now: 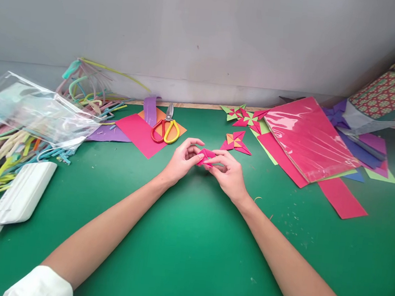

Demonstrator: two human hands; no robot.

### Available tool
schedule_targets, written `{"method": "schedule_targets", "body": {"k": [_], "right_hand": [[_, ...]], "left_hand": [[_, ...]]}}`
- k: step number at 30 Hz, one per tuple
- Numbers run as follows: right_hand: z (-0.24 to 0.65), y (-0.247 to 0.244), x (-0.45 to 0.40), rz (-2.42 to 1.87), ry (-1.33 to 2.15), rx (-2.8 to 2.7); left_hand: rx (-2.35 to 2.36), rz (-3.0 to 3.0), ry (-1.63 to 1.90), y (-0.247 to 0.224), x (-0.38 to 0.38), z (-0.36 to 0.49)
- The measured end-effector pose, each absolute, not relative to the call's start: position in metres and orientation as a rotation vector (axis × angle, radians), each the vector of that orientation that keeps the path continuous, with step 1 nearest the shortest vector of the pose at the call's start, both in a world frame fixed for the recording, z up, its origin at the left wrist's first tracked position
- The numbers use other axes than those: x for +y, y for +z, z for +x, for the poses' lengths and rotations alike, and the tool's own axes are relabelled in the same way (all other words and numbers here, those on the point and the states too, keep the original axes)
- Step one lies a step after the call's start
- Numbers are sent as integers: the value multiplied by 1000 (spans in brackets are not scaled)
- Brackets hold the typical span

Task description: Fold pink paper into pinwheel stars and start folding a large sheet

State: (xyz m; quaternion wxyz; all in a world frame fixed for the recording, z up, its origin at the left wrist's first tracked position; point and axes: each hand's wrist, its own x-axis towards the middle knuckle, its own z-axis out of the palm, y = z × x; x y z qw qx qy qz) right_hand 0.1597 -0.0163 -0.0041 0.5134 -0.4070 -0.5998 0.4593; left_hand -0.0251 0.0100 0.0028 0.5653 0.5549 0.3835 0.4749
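A small folded pink paper piece (206, 157) is held up between both hands near the middle of the view. My left hand (183, 159) pinches its left side with thumb and fingers. On its right side, my right hand (228, 174) grips it with the fingertips. Just behind my right hand, a pink and orange folded paper star (236, 142) lies flat. Scissors (166, 130) with one red and one yellow handle rest on pink and orange sheets behind my left hand.
Green table (186, 250). On the left lie a clear plastic bag (35, 112), many coloured strips (9, 156) and a white cabled box (23, 193). Back right holds more paper stars (250, 119), a wrapped pink paper pack (311, 141) and loose sheets. A grey wall (195, 30) stands behind.
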Motion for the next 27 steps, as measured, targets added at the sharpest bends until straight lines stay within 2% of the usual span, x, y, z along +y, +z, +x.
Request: {"method": "schedule_targets", "body": {"k": [11,19,27], "right_hand": [[160,-1,-15,-895,1140,-1455],[160,-9,-11,-909,1190,-1303],[160,-4,-8,-933,1226,-1038]], "left_hand": [[874,1384,1085,4,9,-24],[847,1406,1062,4,7,-23],[1028,1544,1009,2,7,-20]]}}
